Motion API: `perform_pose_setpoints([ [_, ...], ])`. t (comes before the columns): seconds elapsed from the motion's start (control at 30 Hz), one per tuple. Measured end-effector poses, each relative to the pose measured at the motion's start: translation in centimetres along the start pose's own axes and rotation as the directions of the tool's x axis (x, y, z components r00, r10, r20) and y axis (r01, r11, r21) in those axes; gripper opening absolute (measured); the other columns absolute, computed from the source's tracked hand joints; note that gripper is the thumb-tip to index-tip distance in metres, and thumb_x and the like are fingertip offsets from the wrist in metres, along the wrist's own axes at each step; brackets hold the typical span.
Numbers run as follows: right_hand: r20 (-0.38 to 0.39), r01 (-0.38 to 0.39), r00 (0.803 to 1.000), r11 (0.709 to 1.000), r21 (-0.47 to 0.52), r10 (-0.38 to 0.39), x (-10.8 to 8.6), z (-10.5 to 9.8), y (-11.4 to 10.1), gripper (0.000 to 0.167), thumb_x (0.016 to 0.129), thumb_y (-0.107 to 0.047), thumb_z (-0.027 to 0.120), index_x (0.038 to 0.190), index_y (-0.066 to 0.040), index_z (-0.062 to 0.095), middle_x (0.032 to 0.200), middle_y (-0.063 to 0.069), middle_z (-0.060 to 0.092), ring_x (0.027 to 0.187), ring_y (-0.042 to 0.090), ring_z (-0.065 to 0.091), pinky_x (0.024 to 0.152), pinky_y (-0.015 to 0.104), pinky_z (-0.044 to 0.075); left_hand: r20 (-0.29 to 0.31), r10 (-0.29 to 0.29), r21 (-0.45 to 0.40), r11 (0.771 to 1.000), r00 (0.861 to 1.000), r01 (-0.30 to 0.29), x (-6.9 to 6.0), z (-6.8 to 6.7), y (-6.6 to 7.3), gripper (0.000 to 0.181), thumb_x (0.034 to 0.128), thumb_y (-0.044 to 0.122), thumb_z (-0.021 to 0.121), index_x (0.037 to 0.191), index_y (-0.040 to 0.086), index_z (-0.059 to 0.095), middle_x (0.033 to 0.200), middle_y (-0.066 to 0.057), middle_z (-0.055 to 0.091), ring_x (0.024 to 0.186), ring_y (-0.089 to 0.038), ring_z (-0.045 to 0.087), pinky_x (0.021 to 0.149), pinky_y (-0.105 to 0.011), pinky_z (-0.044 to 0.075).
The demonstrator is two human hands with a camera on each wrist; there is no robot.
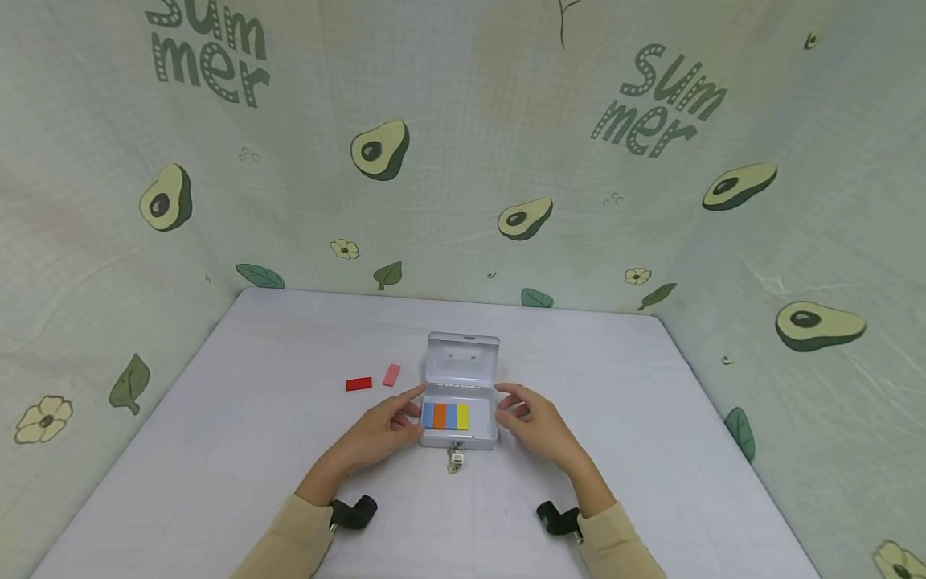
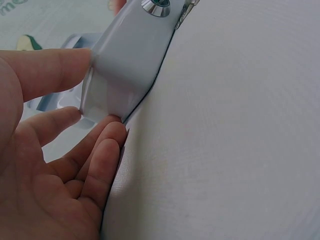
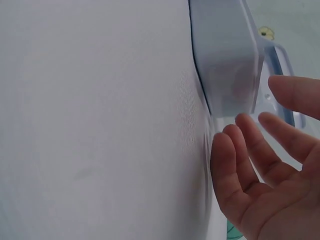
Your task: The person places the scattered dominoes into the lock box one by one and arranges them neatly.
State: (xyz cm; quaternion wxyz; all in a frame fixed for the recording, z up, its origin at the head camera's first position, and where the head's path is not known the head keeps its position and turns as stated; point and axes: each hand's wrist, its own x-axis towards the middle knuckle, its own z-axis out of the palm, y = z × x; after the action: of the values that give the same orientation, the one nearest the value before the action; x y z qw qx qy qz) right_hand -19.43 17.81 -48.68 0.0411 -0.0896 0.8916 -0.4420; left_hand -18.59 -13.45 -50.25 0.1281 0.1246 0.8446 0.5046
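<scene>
A small pale metal cash box (image 1: 483,414) stands on the table with its lid (image 1: 463,359) raised. Inside, along the left, several coloured blocks lie side by side: blue, orange (image 1: 440,416), blue and yellow (image 1: 463,416). From the lock at the front hang keys (image 1: 455,460). My left hand (image 1: 379,430) touches the box's left side, thumb and fingertips against its wall and rim, fingers relaxed. At the right side my right hand (image 1: 538,426) is held with loosely bent fingers and nothing in them; the right wrist view shows a small gap from the box (image 3: 225,55).
Left of the box, a red block (image 1: 358,383) and a pink block (image 1: 391,375) lie on the white tabletop (image 1: 289,346). Cloth walls (image 1: 448,96) with printed avocados enclose the table at the back and sides. Black wrist cameras (image 1: 354,512) sit on both wrists.
</scene>
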Motion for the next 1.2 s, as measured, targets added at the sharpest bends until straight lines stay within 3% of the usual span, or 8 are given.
perform_pose_setpoints([
  [0.23, 0.035, -0.026, 0.999, 0.998, 0.050, 0.024, -0.1, 0.1, 0.2, 0.048, 0.100, -0.017, 0.073, 0.147, -0.017, 0.062, 0.115, 0.003, 0.070, 0.098, 0.016, 0.068, 0.076, 0.027, 0.058, -0.006, 0.000, -0.003, 1.000, 1.000, 0.000, 0.1, 0.1, -0.1, 0.069, 0.0980, 0.026, 0.077, 0.161, 0.026, 0.048, 0.129, -0.002, 0.064, 0.103, -0.017, 0.060, 0.088, -0.032, 0.054],
  [0.57, 0.100, -0.030, 0.995, 0.992, 0.123, 0.017, -0.3, 0.0, 0.5, 0.051, 0.102, -0.018, 0.071, 0.151, -0.015, 0.057, 0.114, 0.007, 0.067, 0.096, 0.017, 0.068, 0.079, 0.029, 0.059, -0.009, -0.010, 0.006, 1.000, 1.000, 0.010, 0.1, 0.2, -0.1, 0.069, 0.0981, 0.025, 0.076, 0.161, 0.026, 0.048, 0.128, -0.001, 0.064, 0.102, -0.016, 0.060, 0.086, -0.029, 0.054],
  [0.83, 0.137, -0.025, 0.991, 0.993, 0.118, 0.009, -0.2, 0.0, 0.9, 0.056, 0.102, -0.020, 0.071, 0.155, -0.016, 0.053, 0.111, 0.007, 0.067, 0.089, 0.018, 0.068, 0.077, 0.030, 0.055, -0.002, -0.003, 0.001, 1.000, 1.000, 0.003, 0.3, 0.1, -0.3, 0.070, 0.0986, 0.026, 0.076, 0.162, 0.026, 0.047, 0.128, -0.001, 0.064, 0.102, -0.016, 0.060, 0.088, -0.032, 0.053],
  [1.2, 0.172, -0.002, 0.985, 0.990, 0.140, -0.022, -0.3, -0.1, 1.1, 0.058, 0.103, -0.015, 0.069, 0.158, -0.014, 0.050, 0.108, 0.008, 0.067, 0.092, 0.020, 0.067, 0.080, 0.028, 0.057, 0.003, -0.005, -0.004, 1.000, 1.000, 0.005, 0.0, -0.1, 0.1, 0.070, 0.0984, 0.026, 0.076, 0.162, 0.025, 0.047, 0.129, -0.003, 0.064, 0.102, -0.016, 0.060, 0.088, -0.032, 0.053],
])
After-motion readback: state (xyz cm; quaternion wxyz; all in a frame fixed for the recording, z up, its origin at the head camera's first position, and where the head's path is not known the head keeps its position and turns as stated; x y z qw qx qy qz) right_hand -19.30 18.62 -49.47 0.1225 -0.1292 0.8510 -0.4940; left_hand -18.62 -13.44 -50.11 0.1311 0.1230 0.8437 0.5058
